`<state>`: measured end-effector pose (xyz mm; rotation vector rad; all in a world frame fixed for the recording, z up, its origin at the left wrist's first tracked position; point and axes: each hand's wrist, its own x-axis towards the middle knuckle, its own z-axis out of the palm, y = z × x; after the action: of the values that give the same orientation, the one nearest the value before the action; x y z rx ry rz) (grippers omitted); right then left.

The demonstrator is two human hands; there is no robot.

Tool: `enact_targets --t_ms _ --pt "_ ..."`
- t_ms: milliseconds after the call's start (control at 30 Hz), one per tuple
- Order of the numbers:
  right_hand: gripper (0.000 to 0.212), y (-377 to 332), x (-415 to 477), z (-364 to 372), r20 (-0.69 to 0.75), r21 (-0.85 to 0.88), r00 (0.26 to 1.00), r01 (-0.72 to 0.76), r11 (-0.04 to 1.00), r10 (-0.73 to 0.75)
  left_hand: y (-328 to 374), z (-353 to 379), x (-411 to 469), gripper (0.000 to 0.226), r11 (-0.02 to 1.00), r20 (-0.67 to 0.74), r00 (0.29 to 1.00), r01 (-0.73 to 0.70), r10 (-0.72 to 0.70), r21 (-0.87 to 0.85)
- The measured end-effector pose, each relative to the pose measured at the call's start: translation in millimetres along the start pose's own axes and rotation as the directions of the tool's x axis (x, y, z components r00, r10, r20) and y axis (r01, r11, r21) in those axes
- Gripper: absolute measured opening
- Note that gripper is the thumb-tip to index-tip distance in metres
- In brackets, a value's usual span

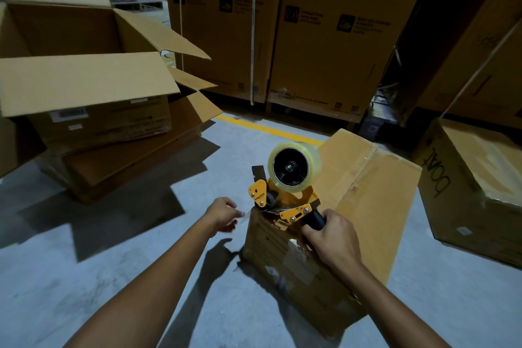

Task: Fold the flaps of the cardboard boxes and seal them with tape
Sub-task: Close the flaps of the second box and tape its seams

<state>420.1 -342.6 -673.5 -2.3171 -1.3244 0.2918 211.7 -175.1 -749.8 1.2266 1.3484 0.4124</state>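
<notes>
At the near top edge of the closed cardboard box [375,195] on the floor, the fingers of the right hand [334,243] wrap the handle of the tape dispenser [285,195]. The left hand [223,213] appears to pinch the loose tape end [241,213] — the view is blurred.

Step in hand: starting the seal. The next move calls for pressing the end onto the box side, then drawing the dispenser along the seam — the open boxes [99,127] remain.

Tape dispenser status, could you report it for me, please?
Right hand grips tape dispenser at closed box edge. Left hand by tape end, blurred. Nothing blocking.

One head-worn wide-angle view, facing forward and down; close above the cardboard box [367,192]
</notes>
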Motion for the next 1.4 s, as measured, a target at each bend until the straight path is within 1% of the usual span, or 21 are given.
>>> enact_targets --t_ms 33,67,100,133,167,233,300,367,433,467,533,600,667,733,800,867,933,1067,1233,1333,1400 --pt "0.028 -2 1 -1 0.030 -0.014 1.000 0.000 1.000 0.000 0 0 2 0.016 0.995 -0.174 0.980 -0.096 0.098 0.023" --pt "0.028 -4 3 -2 0.070 -0.025 0.998 0.002 1.000 -0.001 2 0 2 0.011 0.978 -0.299 0.932 -0.204 0.204 0.034" --pt "0.027 -7 4 -4 0.121 -0.037 0.993 0.004 0.999 0.001 6 2 -1 0.010 0.953 -0.359 0.887 -0.301 0.290 0.025" --pt "0.027 -11 6 -7 0.178 -0.052 0.984 0.005 0.999 0.005 10 6 -6 0.012 0.924 -0.373 0.857 -0.381 0.356 0.005" --pt "0.027 -16 8 -10 0.236 -0.078 0.972 0.011 0.997 0.008 14 10 -12 0.015 0.902 -0.357 0.845 -0.431 0.398 -0.014" --pt "0.027 -24 11 -15 0.318 -0.147 0.948 0.049 0.988 0.000 12 21 -21 0.020 0.877 -0.322 0.838 -0.478 0.441 -0.042" --pt "0.021 -29 11 -17 0.348 -0.160 0.937 0.082 0.984 -0.022 2 29 -27 0.024 0.880 -0.305 0.853 -0.467 0.424 -0.084" --pt "0.014 -30 10 -16 0.375 -0.110 0.926 0.092 0.990 -0.044 -11 34 -32 0.030 0.884 -0.267 0.878 -0.444 0.398 -0.144" --pt "0.020 -30 7 -15 0.398 -0.057 0.915 0.091 0.994 -0.061 -20 39 -36 0.035 0.872 -0.236 0.880 -0.456 0.412 -0.179" --pt "0.019 -30 7 -14 0.401 -0.032 0.914 0.084 0.996 -0.064 -22 41 -40 0.038 0.863 -0.214 0.878 -0.467 0.428 -0.191" --pt "0.007 -30 9 -12 0.403 -0.001 0.914 0.050 0.999 -0.045 -23 45 -47 0.042 0.851 -0.144 0.871 -0.490 0.470 -0.188" --pt "0.015 -29 11 -11 0.411 0.038 0.911 0.011 0.999 -0.026 -25 48 -51 0.041 0.843 -0.088 0.861 -0.509 0.502 -0.171" --pt "0.014 -26 11 -11 0.430 0.096 0.903 -0.031 0.995 -0.014 -23 49 -53 0.036 0.844 -0.079 0.858 -0.513 0.507 -0.156" --pt "0.015 -22 11 -9 0.424 0.163 0.905 -0.064 0.985 -0.011 -20 51 -53 0.030 0.838 -0.099 0.849 -0.528 0.519 -0.137" --pt "0.013 -21 11 -8 0.410 0.190 0.912 -0.068 0.979 -0.016 -17 57 -54 0.029 0.837 -0.125 0.846 -0.532 0.519 -0.125" --pt "0.008 -22 12 -7 0.401 0.191 0.916 -0.053 0.980 -0.028 -15 65 -56 0.028 0.855 -0.172 0.857 -0.506 0.485 -0.113" --pt "0.010 -23 12 -8 0.398 0.194 0.917 -0.037 0.980 -0.044 -15 74 -55 0.028 0.867 -0.211 0.868 -0.480 0.449 -0.131" --pt "0.006 -21 12 -5 0.408 0.197 0.913 -0.070 0.978 -0.017 -17 83 -54 0.038 0.878 -0.218 0.883 -0.452 0.415 -0.156" --pt "0.009 -22 12 -5 0.420 0.232 0.907 -0.120 0.965 0.011 -15 89 -58 0.044 0.889 -0.286 0.866 -0.450 0.410 -0.088" --pt "0.008 -22 10 -6 0.437 0.237 0.899 -0.149 0.960 0.032 -15 102 -58 0.058 0.909 -0.338 0.883 -0.391 0.325 -0.147" --pt "0.009 -19 9 -9 0.448 0.243 0.893 -0.166 0.956 0.041 -16 107 -58 0.059 0.913 -0.348 0.892 -0.367 0.290 -0.178"
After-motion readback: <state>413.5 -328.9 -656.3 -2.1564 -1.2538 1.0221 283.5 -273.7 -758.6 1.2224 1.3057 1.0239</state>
